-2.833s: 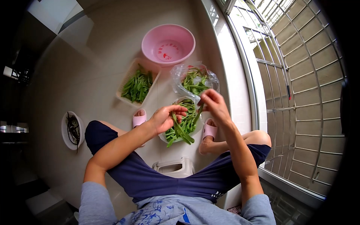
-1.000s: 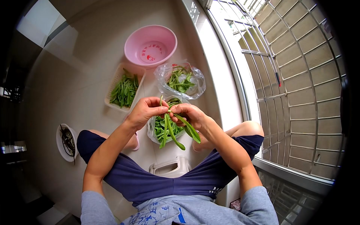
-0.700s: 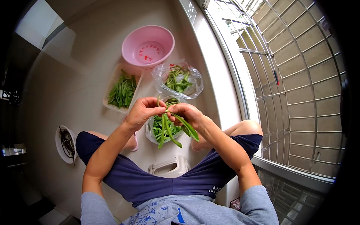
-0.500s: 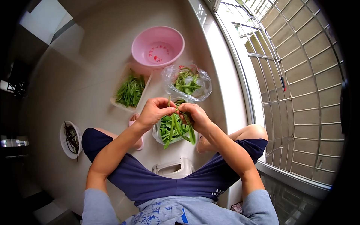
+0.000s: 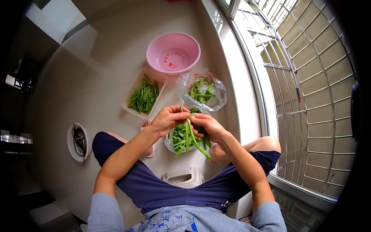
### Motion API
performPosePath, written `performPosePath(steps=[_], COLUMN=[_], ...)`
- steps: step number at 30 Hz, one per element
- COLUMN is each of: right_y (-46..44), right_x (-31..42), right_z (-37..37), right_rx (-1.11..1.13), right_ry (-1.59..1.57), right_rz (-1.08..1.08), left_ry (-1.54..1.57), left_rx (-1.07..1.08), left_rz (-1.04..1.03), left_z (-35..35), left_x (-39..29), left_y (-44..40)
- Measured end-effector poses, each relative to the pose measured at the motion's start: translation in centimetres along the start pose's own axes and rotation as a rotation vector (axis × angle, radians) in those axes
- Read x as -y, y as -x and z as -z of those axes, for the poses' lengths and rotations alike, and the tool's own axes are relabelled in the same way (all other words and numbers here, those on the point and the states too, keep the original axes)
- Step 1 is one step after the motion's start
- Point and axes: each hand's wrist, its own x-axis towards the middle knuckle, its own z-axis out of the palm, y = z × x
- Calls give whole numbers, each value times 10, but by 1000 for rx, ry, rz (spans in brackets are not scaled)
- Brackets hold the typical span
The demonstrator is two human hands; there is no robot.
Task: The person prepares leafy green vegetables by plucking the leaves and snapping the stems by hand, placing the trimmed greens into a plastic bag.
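Observation:
My left hand (image 5: 169, 120) pinches the upper part of a leafy green stem (image 5: 189, 133), its thin tip poking up above the fingers. Close against it, my right hand (image 5: 209, 125) grips the same greens lower down, with long narrow leaves hanging below. Beneath both hands sits a plastic bag of leafy greens (image 5: 180, 138), partly hidden by them. Just beyond, an open clear plastic bag (image 5: 221, 98) holds more greens and trimmings. To its left, cut green stems (image 5: 143, 97) fill a pale rectangular basket (image 5: 131, 110).
A pink basin (image 5: 154, 54) stands on the tiled floor beyond the basket. At the left is a white round basket (image 5: 72, 143) with dark, stringy pieces. A light plastic stool (image 5: 197, 177) shows between my legs. A barred window (image 5: 309, 92) and its ledge run along the right.
The whole view has shifted, so everything sits slightly further right and lower. My hands stay together on the stem, and its hanging leaves have swung a little.

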Motion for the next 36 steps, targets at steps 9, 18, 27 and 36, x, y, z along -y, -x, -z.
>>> performPosePath(steps=[9, 18, 27, 36], right_y=[3, 0, 3, 3], right_x=[1, 2, -1, -4], right_z=[-8, 1, -1, -12], right_rx=[-77, 57, 96, -32], right_ry=[246, 96, 3, -115], right_rz=[109, 92, 82, 93], left_ry=[-125, 15, 81, -32], left_rx=[-122, -22, 25, -130], left_rz=[-84, 20, -6, -191], left_z=[-3, 2, 3, -12], left_x=[0, -1, 3, 8], left_y=[1, 0, -3, -2])
